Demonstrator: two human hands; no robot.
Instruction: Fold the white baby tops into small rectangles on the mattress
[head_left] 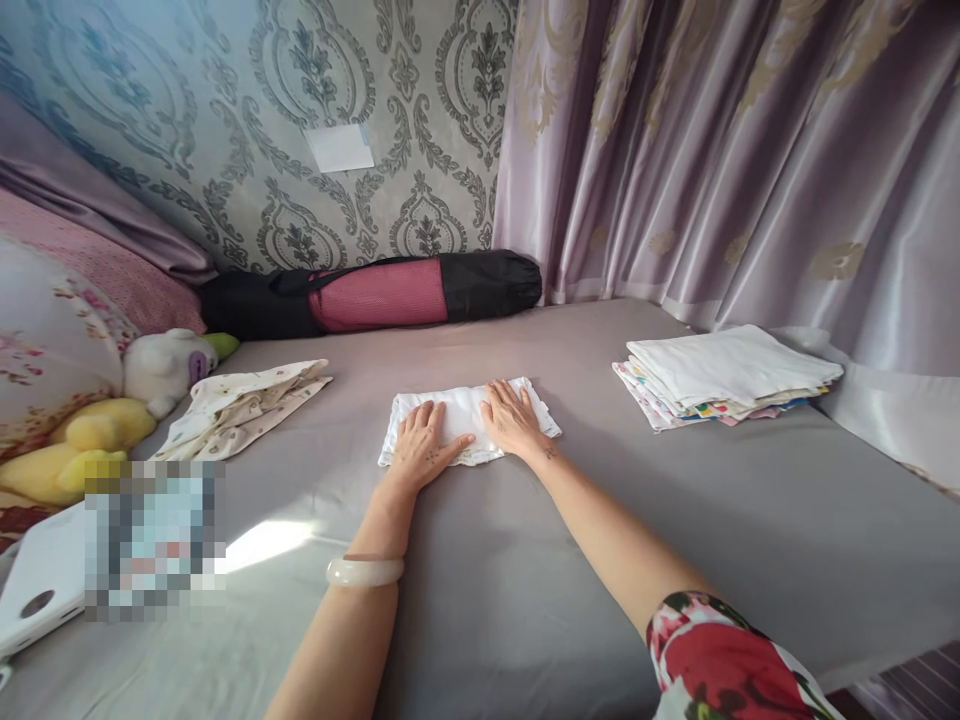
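Note:
A folded white cloth [463, 408] lies flat on the grey bed sheet [510, 580], its layered edges showing at the sides. My left hand [424, 445] rests palm down on its left part, thumb stretched toward the middle. On the right part my right hand [512, 418] lies flat, fingers pointing away from me. Neither hand grips anything. Off to the right sits a stack of folded cloths [727, 370], a white one on top and patterned ones below. To the left is a loosely crumpled cream cloth [244, 405] with small prints.
A long black and pink bag [382, 293] lies along the wall. Plush toys [169, 365] and a floral pillow [52, 330] are at the left. Nearer me on that side are a white device [45, 575] and a blurred-out object [157, 540]. Curtains [675, 150] hang at the right.

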